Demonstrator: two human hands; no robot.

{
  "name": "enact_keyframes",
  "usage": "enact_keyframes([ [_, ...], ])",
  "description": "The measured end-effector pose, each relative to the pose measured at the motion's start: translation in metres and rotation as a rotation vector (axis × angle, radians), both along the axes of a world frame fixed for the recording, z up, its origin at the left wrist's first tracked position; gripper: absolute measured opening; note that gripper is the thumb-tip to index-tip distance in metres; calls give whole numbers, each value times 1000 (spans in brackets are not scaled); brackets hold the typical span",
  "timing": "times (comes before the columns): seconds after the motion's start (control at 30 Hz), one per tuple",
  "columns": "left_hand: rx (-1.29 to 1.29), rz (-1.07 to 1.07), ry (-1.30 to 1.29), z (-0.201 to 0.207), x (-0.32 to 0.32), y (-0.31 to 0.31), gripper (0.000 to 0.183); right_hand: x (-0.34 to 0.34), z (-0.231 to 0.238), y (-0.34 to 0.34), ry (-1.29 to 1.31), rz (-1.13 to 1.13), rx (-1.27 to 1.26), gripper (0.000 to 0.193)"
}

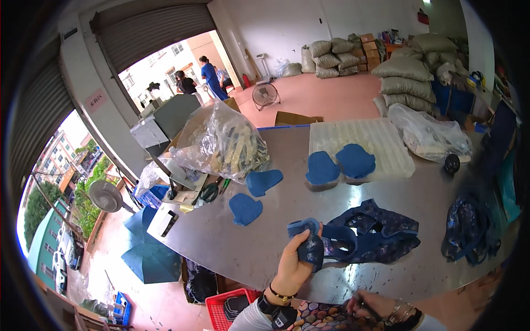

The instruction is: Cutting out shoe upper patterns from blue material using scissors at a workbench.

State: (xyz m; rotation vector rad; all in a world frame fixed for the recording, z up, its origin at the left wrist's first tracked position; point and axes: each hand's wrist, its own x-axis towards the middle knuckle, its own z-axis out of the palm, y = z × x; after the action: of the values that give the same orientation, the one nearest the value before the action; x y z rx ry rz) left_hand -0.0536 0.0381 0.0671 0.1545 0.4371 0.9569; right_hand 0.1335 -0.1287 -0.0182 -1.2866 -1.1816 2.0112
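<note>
My left hand (295, 262) grips one end of a dark blue patterned garment (367, 234) that lies bunched on the grey table (259, 248), lifting that end slightly. Low at the table's near edge, my right hand (371, 305) is closed on a thin dark tool, possibly a pen; I cannot tell exactly what it is. Two blue foam pads (244, 209) (264, 181) lie flat on the table left of the garment. Two more blue pads (322, 167) (356, 160) rest on a white ridged tray (386, 140) farther back.
A clear plastic bag of goods (223, 143) stands at the back left, with scissors (210, 192) beside it. Another dark garment pile (469, 229) lies at the right. A red crate (226, 309) sits below the table. Sacks (406, 83), a floor fan (266, 96) and people (210, 74) are beyond.
</note>
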Motion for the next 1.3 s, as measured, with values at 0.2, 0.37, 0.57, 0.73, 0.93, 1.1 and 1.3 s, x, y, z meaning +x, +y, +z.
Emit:
enact_keyframes([
  [0.2,114,-29,138,47,13,-21,19,-38,7,-1,159,23,-180,24],
  [0.37,85,-98,125,62,11,-46,26,-47,-9,26,268,-94,-73,25],
  [0.57,308,-107,180,67,1,-62,48,-19,-127,50,437,49,246,39],
  [0.73,393,5,379,54,-5,-58,31,-31,-35,30,868,-601,297,45],
  [0.93,448,-58,479,26,-14,-49,32,1,16,-4,307,-103,199,60],
  [1.1,488,-95,479,15,-13,-48,33,-6,44,-3,338,-117,46,67],
  [1.3,363,-91,349,10,-14,-47,30,-8,43,-2,504,-127,-32,71],
])
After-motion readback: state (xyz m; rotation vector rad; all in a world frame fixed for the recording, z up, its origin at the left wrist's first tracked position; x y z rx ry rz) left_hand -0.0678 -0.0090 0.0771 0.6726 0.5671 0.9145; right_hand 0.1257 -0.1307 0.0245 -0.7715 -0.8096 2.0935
